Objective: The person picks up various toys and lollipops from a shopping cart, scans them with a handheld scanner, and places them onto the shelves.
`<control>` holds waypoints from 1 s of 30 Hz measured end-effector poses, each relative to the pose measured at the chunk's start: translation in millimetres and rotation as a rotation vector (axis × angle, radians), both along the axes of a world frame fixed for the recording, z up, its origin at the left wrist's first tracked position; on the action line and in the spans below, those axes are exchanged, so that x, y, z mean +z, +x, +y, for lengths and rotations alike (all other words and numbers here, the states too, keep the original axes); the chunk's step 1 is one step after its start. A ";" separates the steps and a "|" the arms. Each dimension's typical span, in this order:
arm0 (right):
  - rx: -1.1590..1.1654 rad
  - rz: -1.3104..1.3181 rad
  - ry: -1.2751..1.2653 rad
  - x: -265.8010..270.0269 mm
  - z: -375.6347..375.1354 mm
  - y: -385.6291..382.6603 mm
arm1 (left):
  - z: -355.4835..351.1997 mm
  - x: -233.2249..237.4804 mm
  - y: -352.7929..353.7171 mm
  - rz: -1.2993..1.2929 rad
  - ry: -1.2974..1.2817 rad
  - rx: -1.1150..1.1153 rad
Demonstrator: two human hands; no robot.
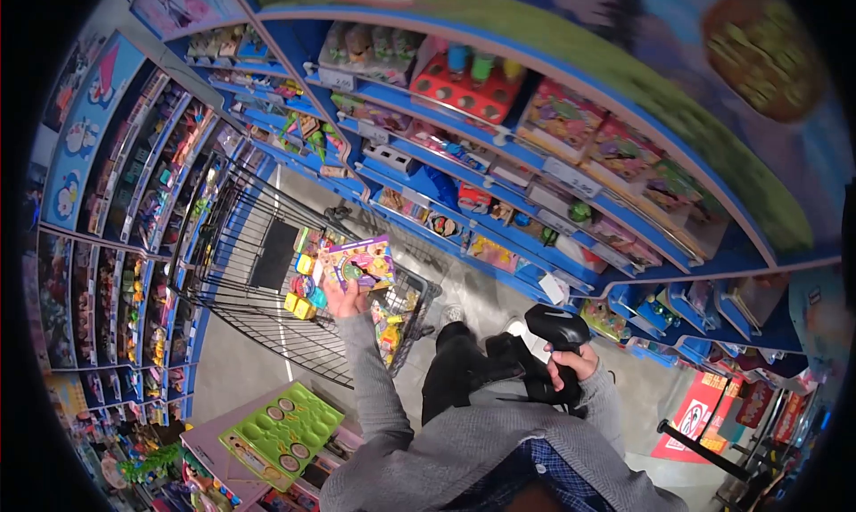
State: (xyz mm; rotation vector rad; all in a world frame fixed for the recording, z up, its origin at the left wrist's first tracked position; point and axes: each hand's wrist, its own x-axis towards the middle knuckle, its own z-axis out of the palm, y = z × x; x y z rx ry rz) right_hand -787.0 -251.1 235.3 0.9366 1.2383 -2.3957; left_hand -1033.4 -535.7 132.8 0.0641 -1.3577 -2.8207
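Observation:
My left hand is closed on the near edge of a purple and yellow toy box, holding it over the wire shopping cart. Beside the box, yellow, blue and red items are in the cart, and a yellow package is near its right end. On the other side of my body, my right hand is wrapped round the grip of a black handheld scanner. Part of that grip is hidden by my fingers.
Blue shelves full of boxed toys run along the right of the cart. More toy shelves stand on the left. A green toy package lies on a display at lower left. A red sign stands at lower right.

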 end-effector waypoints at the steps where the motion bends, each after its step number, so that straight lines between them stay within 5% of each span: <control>1: -0.006 0.045 -0.038 4.1 6.3 5.7 | 15.2 9.1 0.8 0.012 0.178 -0.180; 2: -0.018 0.056 -0.033 6.9 12.7 11.5 | 47.0 50.1 13.9 -0.014 0.266 -0.217; 6: -0.017 0.150 0.023 15.1 37.2 38.0 | 115.6 48.6 37.9 -0.168 0.722 -0.434; 7: -0.021 0.170 0.028 17.6 43.1 44.1 | 133.8 44.2 34.6 -0.023 0.939 -0.803; 10: -0.024 0.218 0.044 22.4 58.8 61.6 | 188.3 61.3 72.9 -0.343 0.864 -0.682; 14: -0.043 0.244 0.070 28.4 69.9 83.9 | 241.6 46.1 108.0 -0.206 1.279 -1.059; 20: -0.031 0.285 0.064 41.9 69.7 103.5 | 261.5 81.3 132.1 -0.260 1.055 -1.227; 27: -0.011 0.248 0.152 37.0 69.7 100.6 | 284.8 82.4 130.7 0.024 0.911 -1.487; 30: 0.001 0.266 0.174 42.0 72.6 98.6 | 295.3 73.2 133.1 0.012 0.877 -1.386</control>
